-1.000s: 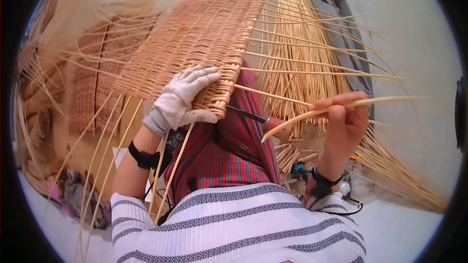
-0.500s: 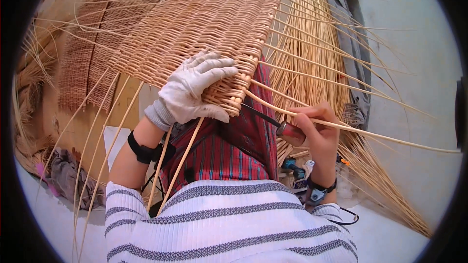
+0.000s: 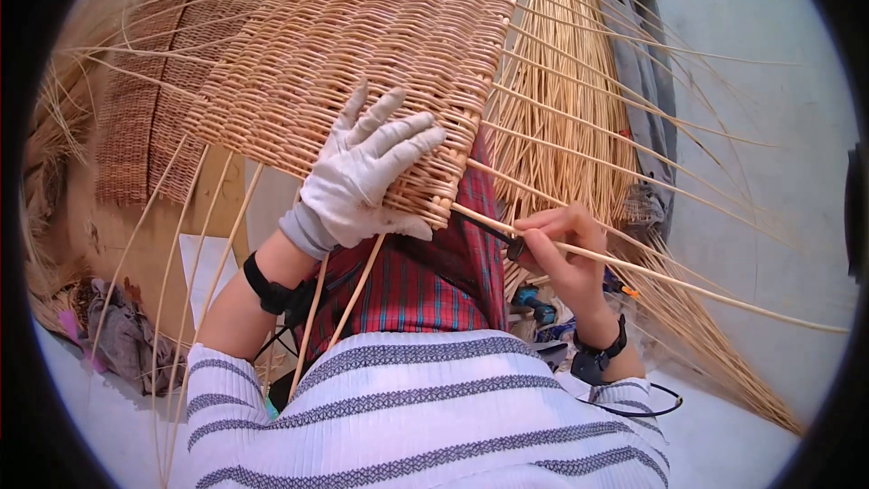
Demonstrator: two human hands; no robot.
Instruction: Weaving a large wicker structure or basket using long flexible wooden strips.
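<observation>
the woven wicker panel (image 3: 362,45) lies across the person's lap, over a red plaid cloth (image 3: 425,285), its near edge toward the body and loose stakes fanning out past every edge. the left hand (image 3: 362,177), in a pale work glove, lies flat on the near right corner of the panel with the fingers (image 3: 398,131) spread apart and clamped on nothing; judging by that flat spread, it is pressing the weave down so the corner does not lift or slide.

the bare right hand (image 3: 561,249) sits just off that same corner, its fingers closed together around a long pale willow rod (image 3: 652,272) and, it seems, a dark slim tool (image 3: 484,228) whose tip points at the panel's edge (the handle end is hidden in the grip, so i cannot tell what kind it is). the rod runs from the corner of the weave, through the hand and far out to the right, held close to the weave where it can be steered.

behind the right hand a thick bundle of loose rods (image 3: 570,118) spreads over the floor (image 3: 769,127). beyond the panel's left edge a darker woven piece (image 3: 136,136) lies on a board. both wrists carry black bands.
</observation>
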